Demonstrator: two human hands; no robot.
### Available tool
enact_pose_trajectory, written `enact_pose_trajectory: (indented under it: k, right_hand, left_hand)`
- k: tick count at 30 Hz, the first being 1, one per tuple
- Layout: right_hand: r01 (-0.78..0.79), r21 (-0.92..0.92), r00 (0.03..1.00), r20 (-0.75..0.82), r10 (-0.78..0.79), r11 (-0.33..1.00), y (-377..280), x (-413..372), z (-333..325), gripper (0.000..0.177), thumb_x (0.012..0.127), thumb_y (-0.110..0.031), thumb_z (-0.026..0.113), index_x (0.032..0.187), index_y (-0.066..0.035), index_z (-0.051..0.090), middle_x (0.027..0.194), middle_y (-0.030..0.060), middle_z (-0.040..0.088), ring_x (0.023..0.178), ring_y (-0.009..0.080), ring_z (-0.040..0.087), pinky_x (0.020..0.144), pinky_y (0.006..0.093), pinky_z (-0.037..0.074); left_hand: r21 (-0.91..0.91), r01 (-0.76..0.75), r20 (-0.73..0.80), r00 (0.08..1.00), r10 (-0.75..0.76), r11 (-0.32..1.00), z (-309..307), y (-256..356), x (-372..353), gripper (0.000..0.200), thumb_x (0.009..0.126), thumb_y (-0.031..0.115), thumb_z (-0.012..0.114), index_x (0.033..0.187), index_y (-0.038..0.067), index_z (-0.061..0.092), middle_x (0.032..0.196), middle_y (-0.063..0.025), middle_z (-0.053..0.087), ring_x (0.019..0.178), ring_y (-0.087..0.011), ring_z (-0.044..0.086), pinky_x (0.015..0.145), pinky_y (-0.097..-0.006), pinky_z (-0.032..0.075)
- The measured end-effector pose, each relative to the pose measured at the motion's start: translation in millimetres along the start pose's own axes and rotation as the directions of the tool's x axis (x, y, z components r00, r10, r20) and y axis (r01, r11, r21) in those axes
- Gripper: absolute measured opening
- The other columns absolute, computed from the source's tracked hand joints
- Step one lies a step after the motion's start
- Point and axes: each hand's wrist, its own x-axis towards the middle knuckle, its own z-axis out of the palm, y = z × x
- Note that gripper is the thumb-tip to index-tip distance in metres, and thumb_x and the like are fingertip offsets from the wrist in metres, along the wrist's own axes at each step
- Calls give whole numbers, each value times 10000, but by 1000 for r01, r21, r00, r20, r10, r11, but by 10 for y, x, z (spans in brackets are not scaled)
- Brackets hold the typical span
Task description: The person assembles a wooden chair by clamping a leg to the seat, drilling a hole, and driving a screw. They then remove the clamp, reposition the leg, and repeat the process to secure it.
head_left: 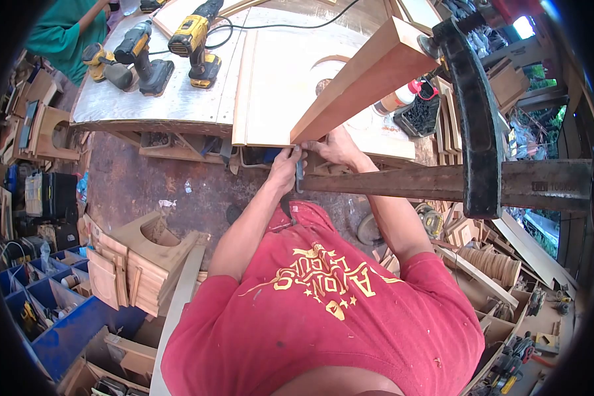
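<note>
"Red T-shirt (pixel 323 310) closest; what's beyond it?"
"Bar clamp (pixel 480 125), its screw pad (pixel 428 45) by the wooden board (pixel 369 76), which meets the front edge of the workbench (pixel 198 109)."
"And the hands?"
"Left hand (pixel 284 170) curls at the clamp's far end; right hand (pixel 337 146) bends beside the board's base. Whether either pinches anything, one cannot tell."

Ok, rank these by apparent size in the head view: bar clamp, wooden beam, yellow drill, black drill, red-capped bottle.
1. Bar clamp
2. Wooden beam
3. Yellow drill and black drill: too alike to rank
4. Red-capped bottle
</note>
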Motion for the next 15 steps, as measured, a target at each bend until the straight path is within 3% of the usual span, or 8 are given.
enact_pose_trajectory:
  k: [7,12,15]
  right_hand:
    - [20,-5,1000,-6,-20,1000,101,14,32,248,837,-120,728,1077,-63,718,962,159,745,924,325,719,829,419,555]
    - [74,-80,997,-3,-74,994,71,26,0,244,840,-120,718,1078,-66,713,940,158,747,896,337,723,810,422,560]
    - [60,-80,998,25,-58,995,85,36,3,341,790,-60,824,1085,5,666,983,137,702,925,253,684,805,399,570]
  left_hand:
    - [18,2,2,1000,-2,1000,35,51,-26,230,1088,272,482,1215,90,543,1020,-34,583,757,-121,596,617,-278,502]
    - [30,-2,2,1000,1,1000,7,7,2,334,1061,353,542,1293,111,543,1039,-29,583,798,-122,549,635,-285,458]
    - [31,0,-6,1000,0,1000,38,42,-14,266,1078,307,505,1246,104,536,1027,-31,576,775,-124,576,620,-284,482]
